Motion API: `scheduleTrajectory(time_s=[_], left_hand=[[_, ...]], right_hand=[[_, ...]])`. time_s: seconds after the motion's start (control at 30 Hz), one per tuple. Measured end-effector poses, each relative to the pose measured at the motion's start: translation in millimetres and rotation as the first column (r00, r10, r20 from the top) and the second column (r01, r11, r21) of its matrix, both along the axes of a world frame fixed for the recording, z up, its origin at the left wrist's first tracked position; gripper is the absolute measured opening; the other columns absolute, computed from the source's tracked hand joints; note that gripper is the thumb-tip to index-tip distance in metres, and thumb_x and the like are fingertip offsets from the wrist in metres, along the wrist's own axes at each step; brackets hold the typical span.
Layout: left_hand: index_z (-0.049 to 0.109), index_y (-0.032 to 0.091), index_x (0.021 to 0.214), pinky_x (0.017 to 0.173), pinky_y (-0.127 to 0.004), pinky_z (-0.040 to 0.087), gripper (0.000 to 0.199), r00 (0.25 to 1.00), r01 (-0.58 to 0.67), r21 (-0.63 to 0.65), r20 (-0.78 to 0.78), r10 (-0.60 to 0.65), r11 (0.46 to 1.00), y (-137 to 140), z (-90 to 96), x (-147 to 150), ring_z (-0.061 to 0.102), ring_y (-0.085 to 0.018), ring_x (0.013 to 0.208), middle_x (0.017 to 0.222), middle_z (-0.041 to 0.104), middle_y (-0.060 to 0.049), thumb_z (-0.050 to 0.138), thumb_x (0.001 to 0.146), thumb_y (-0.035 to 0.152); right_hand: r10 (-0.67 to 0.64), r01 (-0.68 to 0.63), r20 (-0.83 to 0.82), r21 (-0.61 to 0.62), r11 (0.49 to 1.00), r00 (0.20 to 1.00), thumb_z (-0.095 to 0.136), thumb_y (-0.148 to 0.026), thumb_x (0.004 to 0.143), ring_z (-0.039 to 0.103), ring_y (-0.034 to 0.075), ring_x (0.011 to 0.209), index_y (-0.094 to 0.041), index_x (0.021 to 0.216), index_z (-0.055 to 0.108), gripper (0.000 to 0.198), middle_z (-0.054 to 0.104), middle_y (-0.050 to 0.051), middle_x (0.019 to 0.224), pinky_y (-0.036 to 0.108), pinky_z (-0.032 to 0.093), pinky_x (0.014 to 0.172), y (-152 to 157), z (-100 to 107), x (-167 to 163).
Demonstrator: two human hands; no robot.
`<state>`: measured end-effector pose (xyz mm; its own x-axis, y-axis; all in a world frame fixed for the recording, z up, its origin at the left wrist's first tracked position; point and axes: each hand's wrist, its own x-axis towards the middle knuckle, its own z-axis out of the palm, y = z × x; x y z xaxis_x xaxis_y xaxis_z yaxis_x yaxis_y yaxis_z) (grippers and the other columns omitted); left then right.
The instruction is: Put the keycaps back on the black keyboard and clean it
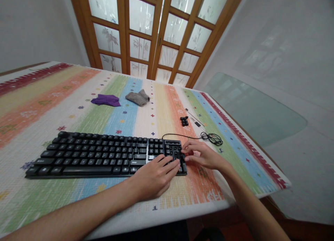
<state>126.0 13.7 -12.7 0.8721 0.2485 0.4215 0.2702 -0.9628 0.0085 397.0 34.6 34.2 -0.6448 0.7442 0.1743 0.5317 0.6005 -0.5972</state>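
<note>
A black keyboard (99, 154) lies flat on the table, its number pad at the right end. Some of the number pad's upper keys (174, 150) look bare of their caps. My left hand (156, 175) rests over the lower number pad, fingers stretched out across the keys. At the keyboard's right edge, my right hand (199, 154) has its thumb and index finger drawn together in a pinch by the number pad's right column. Whatever is between those fingertips is too small to make out. Beyond the keyboard sits a small cluster of black keycaps (184, 121).
The keyboard's cable (212, 138) lies coiled to the right. A thin rod-like tool (193, 114) and a small dark piece (197, 124) lie near the keycaps. Farther back are a purple cloth (106, 100) and a grey cloth (138, 97) on the striped tablecloth (86, 119).
</note>
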Motion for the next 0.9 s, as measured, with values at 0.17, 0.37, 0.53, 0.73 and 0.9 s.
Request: scheduleTrajectory(time_s=[0.17,0.37,0.53,0.73,0.9], left_hand=[[0.053,0.006,0.137,0.103,-0.042,0.041,0.047,1.000,0.000,0.006,0.021,0.000,1.000,0.4,-0.5,0.2,0.053,-0.029,0.125,0.141,0.058,-0.015,0.058,0.094,0.023],[0.053,0.006,0.138,0.105,-0.041,0.040,0.045,1.000,-0.002,0.007,0.000,0.002,1.000,0.5,0.4,-0.1,0.053,-0.029,0.125,0.142,0.058,-0.014,0.054,0.096,0.024],[0.053,0.005,0.138,0.104,-0.042,0.040,0.045,1.000,-0.005,0.009,0.002,0.005,1.000,0.3,0.2,0.4,0.052,-0.030,0.125,0.142,0.058,-0.014,0.054,0.096,0.024],[0.054,0.006,0.137,0.104,-0.042,0.040,0.044,1.000,-0.009,0.014,0.011,0.009,1.000,0.3,0.0,1.1,0.053,-0.029,0.125,0.141,0.059,-0.014,0.053,0.097,0.023],[0.054,0.006,0.137,0.103,-0.042,0.041,0.044,1.000,-0.006,0.019,0.012,0.006,1.000,0.6,-0.4,1.2,0.054,-0.029,0.124,0.141,0.059,-0.015,0.053,0.097,0.023]], right_hand=[[-0.022,0.022,0.022,0.001,1.000,1.000,0.065,-0.037,0.099,0.064,0.020,0.093,-0.018,0.098,0.071,0.020,0.066,0.009,0.101,0.034,0.054,0.082,-2.6,-2.1,-2.1],[-0.014,0.012,0.088,0.027,1.000,0.996,0.062,-0.032,0.101,0.062,0.021,0.093,-0.016,0.094,0.069,0.018,0.064,0.010,0.101,0.033,0.052,0.081,-3.2,0.0,-6.3],[-0.025,0.019,0.113,0.047,0.999,0.993,0.061,-0.026,0.101,0.061,0.021,0.092,-0.016,0.093,0.066,0.013,0.063,0.009,0.101,0.033,0.052,0.081,-5.6,0.4,-9.0],[-0.046,0.037,0.108,0.085,0.996,0.993,0.059,-0.022,0.101,0.060,0.021,0.095,-0.016,0.095,0.066,0.011,0.061,0.010,0.102,0.035,0.052,0.084,-8.7,-1.6,-15.8],[-0.044,0.037,0.105,0.068,0.997,0.993,0.058,-0.018,0.100,0.060,0.022,0.095,-0.016,0.095,0.066,0.009,0.061,0.010,0.103,0.036,0.053,0.084,-8.6,1.0,-18.8]])
